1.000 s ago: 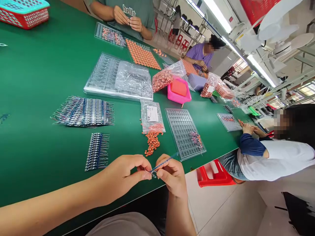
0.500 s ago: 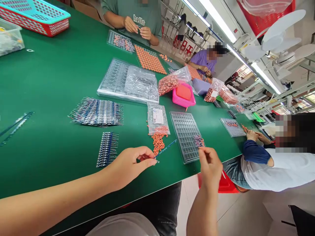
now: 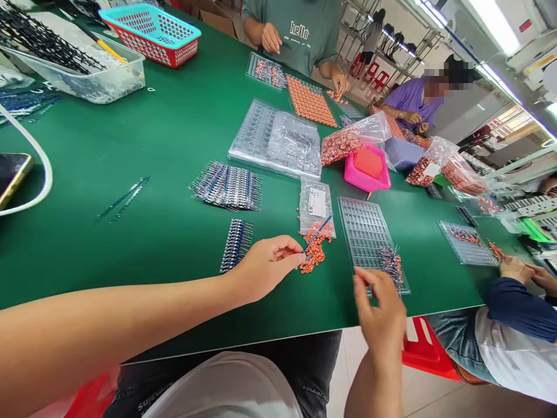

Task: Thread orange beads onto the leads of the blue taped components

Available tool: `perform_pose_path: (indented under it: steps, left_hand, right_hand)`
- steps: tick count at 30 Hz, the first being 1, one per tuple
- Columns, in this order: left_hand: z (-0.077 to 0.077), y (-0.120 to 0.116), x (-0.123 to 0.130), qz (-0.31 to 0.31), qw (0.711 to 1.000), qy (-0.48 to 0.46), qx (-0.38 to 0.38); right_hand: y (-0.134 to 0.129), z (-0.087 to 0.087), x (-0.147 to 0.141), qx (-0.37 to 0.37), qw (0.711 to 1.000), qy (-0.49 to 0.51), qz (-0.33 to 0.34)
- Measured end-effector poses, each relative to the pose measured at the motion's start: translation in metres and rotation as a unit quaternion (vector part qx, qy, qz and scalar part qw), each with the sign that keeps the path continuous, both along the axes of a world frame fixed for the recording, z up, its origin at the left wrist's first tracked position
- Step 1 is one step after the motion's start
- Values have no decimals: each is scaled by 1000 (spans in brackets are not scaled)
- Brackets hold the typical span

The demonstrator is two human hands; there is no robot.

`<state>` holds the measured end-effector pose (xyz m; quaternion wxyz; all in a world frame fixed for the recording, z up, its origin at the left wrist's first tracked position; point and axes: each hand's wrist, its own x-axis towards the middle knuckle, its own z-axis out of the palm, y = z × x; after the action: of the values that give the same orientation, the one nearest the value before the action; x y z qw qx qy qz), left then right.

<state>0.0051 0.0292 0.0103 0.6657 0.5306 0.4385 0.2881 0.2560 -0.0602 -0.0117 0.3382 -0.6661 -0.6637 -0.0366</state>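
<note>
My left hand is closed, thumb and forefinger pinching one end of a thin blue tape strip. The strip slants up over a heap of small orange rings spilling from a labelled clear bag. To the right, my right hand is over the lower left corner of a clear compartment tray; its thumb and forefinger look slightly apart, and I see nothing between them. In that tray lies a small pile of wired parts with orange pieces. Taped rows of wired parts lie beside my left wrist.
A larger fan of taped parts, stacked clear trays and a pink basket stand farther back. Left are loose strips, a phone and a clear bin. Co-workers sit opposite and at the right.
The view has swung left, so the table appears shifted right. My right hand has moved from the pile toward the tray's left corner. My left hand still pinches the strip, now tilted more steeply.
</note>
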Motion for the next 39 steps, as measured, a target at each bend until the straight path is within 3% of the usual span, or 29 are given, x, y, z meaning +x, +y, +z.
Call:
perform_pose_path:
  steps: [2, 4, 12, 21, 25, 31, 35, 39]
  left_hand:
    - [0, 0, 1, 1, 1000, -6, -2]
    - [0, 0, 1, 2, 1000, -12, -2]
    - [1, 0, 1, 1, 1000, -17, -10]
    - [-2, 1, 1, -16, 1000, -15, 2]
    - [2, -2, -1, -39, 999, 11, 30]
    - [6, -18, -4, -107, 987, -12, 116]
    - [2, -28, -5, -130, 982, -65, 116]
    - [2, -31, -4, -122, 984, -58, 115]
  right_hand:
    - [-1, -5, -26, -34, 996, 31, 71]
    - [4, -11, -41, -50, 994, 29, 94]
    - [20, -16, -49, -66, 991, -69, 93]
    - [36, -11, -50, -109, 988, -75, 85]
    - [23, -4, -54, -98, 990, 53, 83]
    - [-11, -4, -64, -46, 953, 294, 63]
    - [-14, -18, -74, 25, 943, 329, 45]
    - [-12, -25, -81, 65, 946, 316, 39]
